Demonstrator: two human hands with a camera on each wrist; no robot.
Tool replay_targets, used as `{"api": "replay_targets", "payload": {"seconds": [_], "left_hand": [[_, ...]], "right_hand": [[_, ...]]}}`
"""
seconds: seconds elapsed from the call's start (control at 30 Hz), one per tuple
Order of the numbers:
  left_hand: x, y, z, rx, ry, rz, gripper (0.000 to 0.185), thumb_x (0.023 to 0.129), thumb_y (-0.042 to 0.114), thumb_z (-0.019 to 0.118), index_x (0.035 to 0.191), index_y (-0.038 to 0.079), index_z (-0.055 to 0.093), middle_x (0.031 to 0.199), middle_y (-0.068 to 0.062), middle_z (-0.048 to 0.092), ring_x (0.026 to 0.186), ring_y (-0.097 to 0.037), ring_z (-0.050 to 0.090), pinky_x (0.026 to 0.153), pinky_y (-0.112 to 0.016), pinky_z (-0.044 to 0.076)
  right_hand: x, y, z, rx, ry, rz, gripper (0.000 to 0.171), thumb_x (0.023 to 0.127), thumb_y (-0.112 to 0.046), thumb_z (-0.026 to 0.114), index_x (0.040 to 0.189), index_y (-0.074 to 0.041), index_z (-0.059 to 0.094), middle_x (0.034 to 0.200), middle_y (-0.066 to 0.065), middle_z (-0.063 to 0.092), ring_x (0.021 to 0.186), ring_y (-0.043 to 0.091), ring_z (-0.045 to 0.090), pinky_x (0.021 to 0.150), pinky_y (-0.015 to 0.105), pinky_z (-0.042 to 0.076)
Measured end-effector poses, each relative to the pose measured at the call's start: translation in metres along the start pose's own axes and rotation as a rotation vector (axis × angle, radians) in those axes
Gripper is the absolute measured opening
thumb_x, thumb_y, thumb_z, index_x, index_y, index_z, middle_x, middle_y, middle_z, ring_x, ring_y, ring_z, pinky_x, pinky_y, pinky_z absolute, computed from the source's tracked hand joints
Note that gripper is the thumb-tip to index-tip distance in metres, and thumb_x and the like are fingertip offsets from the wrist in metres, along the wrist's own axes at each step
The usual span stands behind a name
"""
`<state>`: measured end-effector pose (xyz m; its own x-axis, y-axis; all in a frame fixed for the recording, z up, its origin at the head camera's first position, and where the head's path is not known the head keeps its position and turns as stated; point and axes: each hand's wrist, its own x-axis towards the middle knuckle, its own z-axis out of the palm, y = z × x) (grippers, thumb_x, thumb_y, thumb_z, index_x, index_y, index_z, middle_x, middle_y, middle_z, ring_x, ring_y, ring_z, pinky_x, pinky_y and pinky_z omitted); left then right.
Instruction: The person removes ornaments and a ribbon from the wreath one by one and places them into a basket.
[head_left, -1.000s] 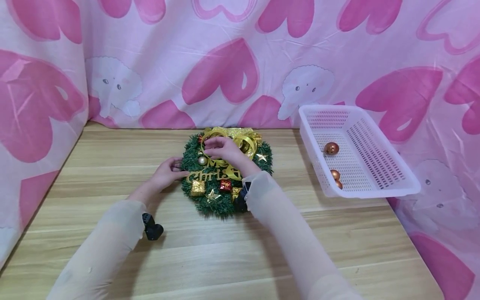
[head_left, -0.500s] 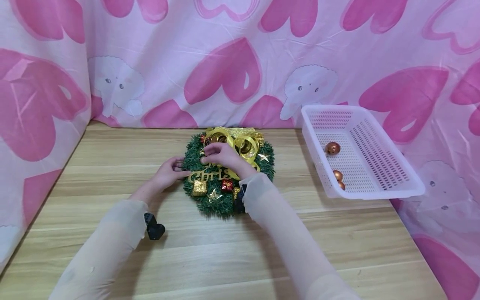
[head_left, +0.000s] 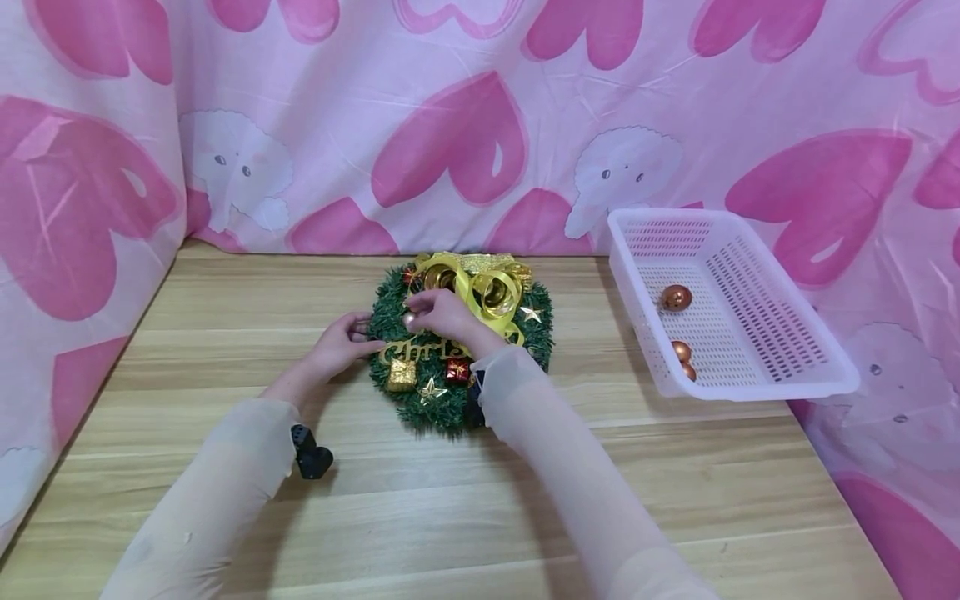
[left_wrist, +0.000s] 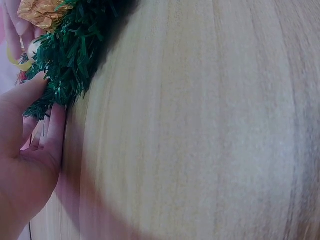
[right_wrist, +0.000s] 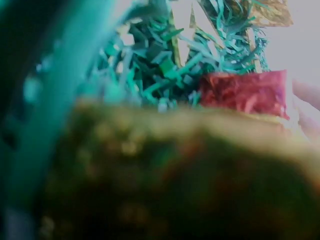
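Note:
A green Christmas wreath (head_left: pixel 442 407) with a gold ribbon bow (head_left: pixel 489 287), gold lettering and small gift boxes lies on the wooden table (head_left: pixel 465 508). My right hand (head_left: pixel 417 321) reaches over it and pinches a small pale gold ball (head_left: pixel 410 322) on its upper left part. My left hand (head_left: pixel 358 339) rests against the wreath's left edge. In the left wrist view its thumb and straight fingers (left_wrist: pixel 56 131) touch the green needles (left_wrist: pixel 70 60). The right wrist view is a blurred close-up of greenery and a red gift box (right_wrist: pixel 245 92).
A white plastic basket (head_left: pixel 750 390) stands at the right back of the table and holds three copper balls (head_left: pixel 675 297). Pink heart-patterned cloth (head_left: pixel 450 125) hangs behind and at both sides. Bare wood stretches in front of the wreath.
My right hand has slid from the gold ribbon down and left to the small ball and closed its fingertips on it. The left hand has stayed at the wreath's edge.

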<state>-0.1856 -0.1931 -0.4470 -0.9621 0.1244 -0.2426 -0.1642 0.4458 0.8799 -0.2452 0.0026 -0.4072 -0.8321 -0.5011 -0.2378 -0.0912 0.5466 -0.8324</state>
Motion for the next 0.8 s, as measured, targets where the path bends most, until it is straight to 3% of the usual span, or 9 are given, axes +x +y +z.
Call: {"api": "replay_targets", "payload": {"seconds": [0.33, 0.5, 0.8], "left_hand": [[0.002, -0.003, -0.001, 0.001, 0.004, 0.007, 0.072, 0.087, 0.017, 0.064, 0.144, -0.003, 0.025, 0.131, -0.026, 0.044, 0.114, -0.033, 0.046, 0.099, -0.042, 0.044], [0.003, -0.002, 0.0, -0.005, 0.008, 0.011, 0.07, 0.087, 0.016, 0.064, 0.143, -0.003, 0.026, 0.131, -0.025, 0.045, 0.111, -0.03, 0.048, 0.091, -0.03, 0.047], [0.005, -0.005, 0.0, 0.008, 0.01, 0.0, 0.071, 0.087, 0.017, 0.064, 0.144, -0.002, 0.025, 0.131, -0.025, 0.045, 0.112, -0.031, 0.047, 0.094, -0.036, 0.046]], "right_hand": [[0.005, -0.001, 0.008, -0.151, 0.0, 0.023, 0.045, 0.08, -0.004, 0.07, 0.124, -0.005, 0.059, 0.119, 0.01, 0.063, 0.104, 0.022, 0.06, 0.087, 0.028, 0.051], [0.006, -0.003, 0.012, -0.252, 0.027, 0.031, 0.043, 0.079, -0.003, 0.071, 0.12, -0.005, 0.06, 0.114, 0.009, 0.065, 0.103, 0.021, 0.06, 0.086, 0.027, 0.051], [0.004, -0.005, 0.012, -0.237, 0.042, 0.032, 0.037, 0.078, -0.002, 0.072, 0.113, -0.006, 0.063, 0.109, 0.009, 0.065, 0.098, 0.022, 0.06, 0.084, 0.029, 0.051]]}}
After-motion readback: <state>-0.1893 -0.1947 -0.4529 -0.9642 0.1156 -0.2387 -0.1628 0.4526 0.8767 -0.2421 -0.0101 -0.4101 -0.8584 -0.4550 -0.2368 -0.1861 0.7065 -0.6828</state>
